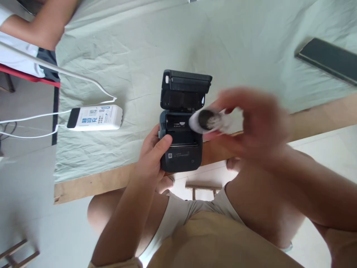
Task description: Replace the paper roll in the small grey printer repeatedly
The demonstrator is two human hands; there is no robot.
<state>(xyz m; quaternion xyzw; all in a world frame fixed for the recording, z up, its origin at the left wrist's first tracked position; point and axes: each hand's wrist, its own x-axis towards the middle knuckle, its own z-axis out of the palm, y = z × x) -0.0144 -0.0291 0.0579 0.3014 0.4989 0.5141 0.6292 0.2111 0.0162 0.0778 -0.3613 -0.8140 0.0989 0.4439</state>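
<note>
My left hand [156, 149] is closed around the left side of a small dark label printer [181, 160], its thumb on the front edge of the open bay. The printer's lid [185, 87] stands swung back, and the bay inside shows a small white label. At the bay's right side, my right hand [251, 119] grips a white paper roll [206, 121] with a dark hollow core. Motion smears that hand and the roll. Whether the roll touches the printer I cannot tell.
A white power bank or power strip [96, 117] with white cables lies on the green cloth [134, 56] at left. A dark flat case [329, 61] lies at right. Another person's arm [41, 29] rests at the upper left. The table's wooden edge [92, 188] runs before my legs.
</note>
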